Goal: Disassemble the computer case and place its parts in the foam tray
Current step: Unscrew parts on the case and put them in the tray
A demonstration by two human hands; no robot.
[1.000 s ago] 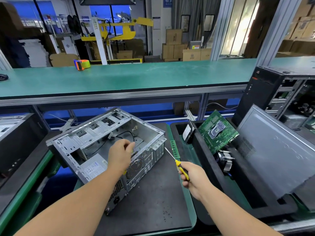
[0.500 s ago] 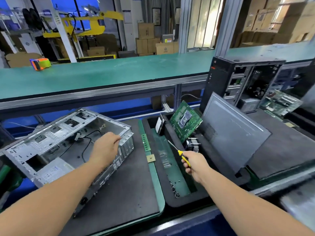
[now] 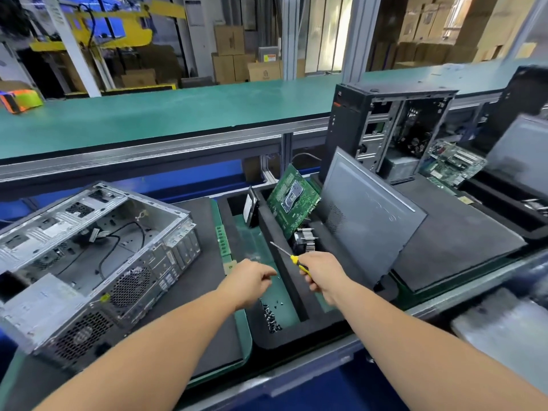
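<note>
Computer case (image 3: pixel 98 259) left of foam tray (image 3: pixel 299 330), motherboard (image 3: pixel 292 200) in tray.

A single wide-angle view is taken from the person's head, directed forward and down along both outstretched forearms. The foam tray (image 3: pixel 268 330) is seen close, just below centre, the computer case (image 3: pixel 89 262) at lower left, and the green table (image 3: pixel 178 114) farther back. Straight edges are bent towards the frame's borders.

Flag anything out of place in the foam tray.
Nothing damaged. Loose screws lie scattered in a heap in the tray channel, and the motherboard leans tilted, not flat.
</note>
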